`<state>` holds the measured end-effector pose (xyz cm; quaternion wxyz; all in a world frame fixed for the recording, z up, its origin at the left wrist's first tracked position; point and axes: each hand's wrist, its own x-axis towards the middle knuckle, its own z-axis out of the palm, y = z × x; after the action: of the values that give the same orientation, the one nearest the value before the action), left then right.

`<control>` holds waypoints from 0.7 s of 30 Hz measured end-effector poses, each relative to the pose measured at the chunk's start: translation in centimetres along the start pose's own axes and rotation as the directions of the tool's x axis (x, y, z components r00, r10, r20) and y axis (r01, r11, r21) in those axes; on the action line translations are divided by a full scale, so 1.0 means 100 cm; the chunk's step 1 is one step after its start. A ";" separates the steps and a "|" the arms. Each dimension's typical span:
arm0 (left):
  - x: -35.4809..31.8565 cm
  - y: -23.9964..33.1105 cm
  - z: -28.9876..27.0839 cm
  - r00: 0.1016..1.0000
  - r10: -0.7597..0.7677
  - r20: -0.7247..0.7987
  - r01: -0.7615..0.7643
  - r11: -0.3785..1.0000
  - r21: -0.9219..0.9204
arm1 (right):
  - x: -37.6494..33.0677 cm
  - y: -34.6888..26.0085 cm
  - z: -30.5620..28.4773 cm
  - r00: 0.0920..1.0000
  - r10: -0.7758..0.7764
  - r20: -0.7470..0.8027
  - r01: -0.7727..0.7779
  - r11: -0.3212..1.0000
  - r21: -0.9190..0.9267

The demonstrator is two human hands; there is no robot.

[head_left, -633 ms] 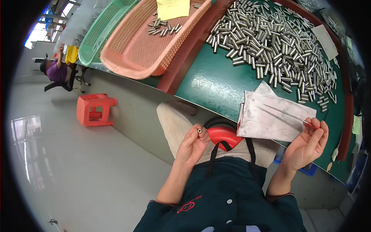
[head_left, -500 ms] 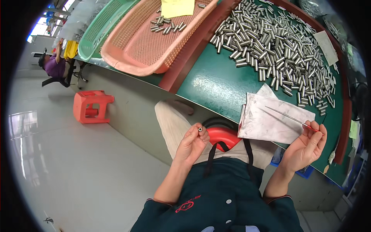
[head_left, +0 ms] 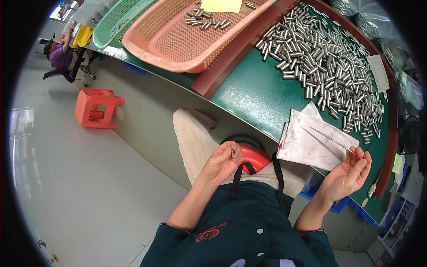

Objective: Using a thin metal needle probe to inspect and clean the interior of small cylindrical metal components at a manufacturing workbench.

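My left hand (head_left: 219, 163) is closed around a small metal tube (head_left: 233, 152), held over my lap with its hollow end showing between thumb and fingers. Between the thumb and fingers of my right hand (head_left: 347, 178) is a thin metal rod with a red handle (head_left: 332, 139), its shaft slanting up and left. Under that shaft lies a folded, stained white cloth (head_left: 299, 149) at the table's near edge. The tip of the rod is apart from the tube. Beyond the cloth, a heap of short shiny metal tubes (head_left: 329, 66) covers much of the green tabletop (head_left: 240, 93).
A pink mesh basket (head_left: 178, 58) on the left holds several tubes and a yellow note (head_left: 222, 5). Beside it stands a green basket (head_left: 104, 33). Dark red rails (head_left: 231, 55) border the work area. A red stool (head_left: 95, 109) and a seated person (head_left: 61, 55) are farther left.
The view has shifted slightly, so the baskets and heap appear farther right. Both hands keep their hold on the tube and the rod, with little movement between them.
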<state>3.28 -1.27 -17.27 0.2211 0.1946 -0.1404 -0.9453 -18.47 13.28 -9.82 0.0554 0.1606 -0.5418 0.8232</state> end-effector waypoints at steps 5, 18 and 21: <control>0.001 -0.001 -0.001 1.000 -0.008 0.003 0.008 1.000 -0.011 | 0.000 -0.001 0.002 1.000 0.000 -0.001 0.000 1.000 -0.008; -0.001 -0.003 0.002 0.983 -0.050 -0.175 -0.003 0.957 -0.290 | 0.000 0.000 0.001 1.000 0.000 -0.008 0.000 1.000 0.000; -0.001 -0.002 0.005 0.980 -0.055 -0.191 -0.008 0.950 -0.313 | -0.001 0.000 0.002 1.000 0.001 -0.006 -0.001 1.000 0.006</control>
<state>3.07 -0.97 -16.85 0.2505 0.2518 0.0357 -0.9341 -18.38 13.15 -9.76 0.0562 0.1583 -0.5394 0.8251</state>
